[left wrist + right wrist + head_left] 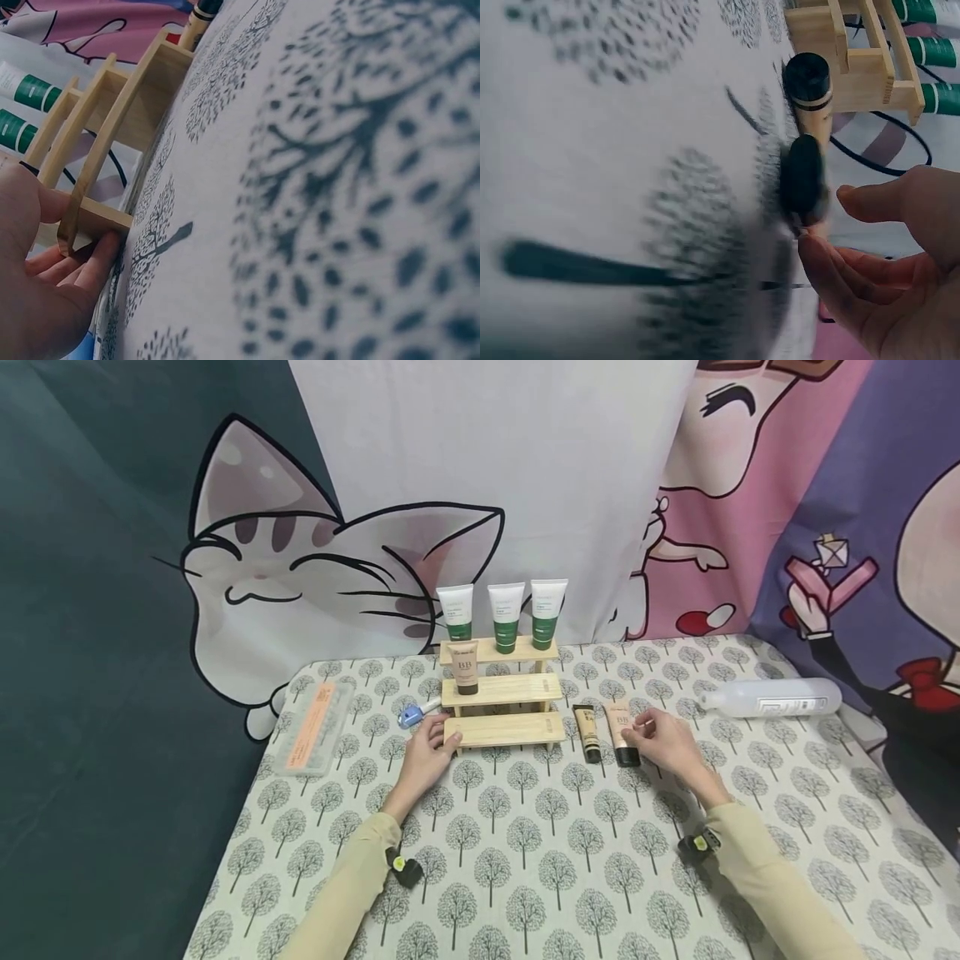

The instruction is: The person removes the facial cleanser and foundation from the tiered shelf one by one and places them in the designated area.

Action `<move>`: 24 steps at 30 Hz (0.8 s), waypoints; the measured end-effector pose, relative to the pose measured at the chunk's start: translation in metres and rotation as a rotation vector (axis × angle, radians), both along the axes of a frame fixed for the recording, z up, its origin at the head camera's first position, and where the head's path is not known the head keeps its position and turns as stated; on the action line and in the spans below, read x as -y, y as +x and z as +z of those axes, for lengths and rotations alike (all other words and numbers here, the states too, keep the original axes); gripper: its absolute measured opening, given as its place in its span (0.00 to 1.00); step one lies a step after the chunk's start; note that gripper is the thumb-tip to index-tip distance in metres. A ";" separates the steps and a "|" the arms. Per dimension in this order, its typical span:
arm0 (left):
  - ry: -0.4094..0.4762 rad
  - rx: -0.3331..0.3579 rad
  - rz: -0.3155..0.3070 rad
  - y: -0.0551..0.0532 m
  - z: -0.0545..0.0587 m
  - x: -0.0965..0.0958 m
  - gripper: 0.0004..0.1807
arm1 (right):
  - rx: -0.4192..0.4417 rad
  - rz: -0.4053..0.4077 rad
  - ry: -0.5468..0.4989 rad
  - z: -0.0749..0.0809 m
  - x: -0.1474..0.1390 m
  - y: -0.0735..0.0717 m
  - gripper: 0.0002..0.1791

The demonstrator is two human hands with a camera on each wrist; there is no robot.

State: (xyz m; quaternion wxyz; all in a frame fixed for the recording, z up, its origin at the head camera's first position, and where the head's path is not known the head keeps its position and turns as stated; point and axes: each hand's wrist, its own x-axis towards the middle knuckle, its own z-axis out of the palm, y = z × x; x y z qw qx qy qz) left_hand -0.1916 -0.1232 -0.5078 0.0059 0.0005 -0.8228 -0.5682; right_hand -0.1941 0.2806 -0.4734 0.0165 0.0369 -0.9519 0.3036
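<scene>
My left hand [429,749] grips the left end of a three-step wooden display rack [504,730], the thumb over the bottom step and the fingers curled under it in the left wrist view. On the right, my right hand [666,740] is at a beige BB cream tube [619,724] with a black cap, lying on the cloth. In the right wrist view its fingertips are right at the tube's edge, while the thumb [862,201] stands apart above it. Beside that tube lies a slimmer gold tube [587,730] with a black cap.
Three white-and-green tubes [506,614] stand on the top step, and another BB tube [465,668] on the middle step. A blue-and-white item [411,716] lies behind my left hand. A clear case [312,727] lies left, a translucent bottle [776,697] right. A printed curtain [480,452] hangs behind.
</scene>
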 end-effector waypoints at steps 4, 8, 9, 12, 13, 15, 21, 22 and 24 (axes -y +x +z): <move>0.008 -0.005 0.006 -0.001 0.001 0.000 0.28 | -0.077 0.038 0.020 0.018 0.008 -0.007 0.23; 0.009 -0.007 0.010 0.000 0.000 -0.001 0.27 | -0.099 0.054 -0.014 0.038 0.019 -0.018 0.23; 0.009 -0.006 0.009 0.000 0.000 -0.002 0.27 | -0.095 0.056 -0.023 0.042 0.022 -0.020 0.23; 0.010 -0.001 0.009 0.000 -0.001 -0.002 0.27 | -0.081 0.069 -0.055 0.055 0.033 -0.028 0.22; 0.012 0.000 0.008 0.000 -0.001 -0.002 0.27 | -0.075 0.079 -0.068 0.059 0.037 -0.031 0.22; 0.017 -0.001 0.008 0.000 -0.001 -0.002 0.27 | -0.074 0.101 -0.090 0.067 0.046 -0.037 0.22; 0.028 -0.005 0.008 0.000 -0.002 -0.001 0.27 | -0.074 0.149 -0.151 0.087 0.074 -0.051 0.20; 0.031 -0.006 0.007 0.000 -0.002 -0.001 0.27 | -0.071 0.156 -0.159 0.089 0.078 -0.053 0.19; 0.037 -0.006 0.005 -0.001 -0.002 -0.002 0.27 | -0.058 0.179 -0.185 0.093 0.088 -0.056 0.20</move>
